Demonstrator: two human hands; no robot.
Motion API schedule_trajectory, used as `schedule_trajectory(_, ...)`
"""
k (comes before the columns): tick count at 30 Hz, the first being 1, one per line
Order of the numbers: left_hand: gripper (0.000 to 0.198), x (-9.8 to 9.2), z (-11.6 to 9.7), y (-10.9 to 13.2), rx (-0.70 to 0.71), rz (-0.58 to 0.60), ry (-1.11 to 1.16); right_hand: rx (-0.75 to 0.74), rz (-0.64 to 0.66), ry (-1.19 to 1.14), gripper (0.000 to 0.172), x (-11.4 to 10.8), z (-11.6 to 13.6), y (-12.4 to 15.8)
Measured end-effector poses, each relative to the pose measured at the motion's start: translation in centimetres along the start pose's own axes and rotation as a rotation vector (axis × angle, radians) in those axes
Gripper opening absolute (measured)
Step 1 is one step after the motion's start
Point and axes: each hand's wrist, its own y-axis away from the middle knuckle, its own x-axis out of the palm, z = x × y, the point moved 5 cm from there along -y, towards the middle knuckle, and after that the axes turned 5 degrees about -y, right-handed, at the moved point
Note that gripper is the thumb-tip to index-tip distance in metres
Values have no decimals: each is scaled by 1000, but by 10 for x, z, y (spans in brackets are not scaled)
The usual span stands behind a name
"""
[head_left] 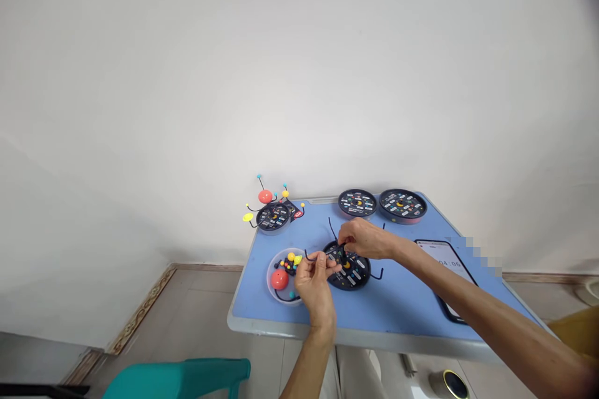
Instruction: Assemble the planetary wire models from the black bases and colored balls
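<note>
A round black base (350,277) with printed labels lies on the blue table in front of me, with black bent rods (377,275) sticking out around it. My left hand (316,283) pinches a thin black bent rod (307,255) at the base's left side. Over the middle of the base, my right hand (360,238) has its fingers closed around a small black part, whose exact kind I cannot make out. Left of my left hand, a clear round tray (269,287) holds a red ball (279,279), small coloured balls and black pieces.
A built planet model (272,217) with coloured balls on rods stands at the table's back left. Two more black round bases (357,202) (402,204) sit at the back right. A phone showing a timer (452,268) lies under my right forearm. A teal stool (187,377) is below left.
</note>
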Motion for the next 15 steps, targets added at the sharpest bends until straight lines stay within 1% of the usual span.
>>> schedule_trajectory(5, 33, 2, 2, -1, 50, 28, -25, -34, 18, -24, 24, 2, 0, 0)
schedule_trajectory(8, 32, 1, 4, -1, 87, 45, -68, -111, -18, 57, 27, 2, 5, 2)
schedule_trajectory(10, 32, 0, 6, 0, 87, 50, -94, -145, -13, 92, 30, 5, 6, 4)
schedule_trajectory(12, 31, -1, 10, 0, 59, 62, -129, -97, 10, 70, 29, 10, 0, 4)
schedule_trajectory(15, 29, -2, 15, -1, 20, 81, -195, 25, 30, 36, 29, 17, -14, 2)
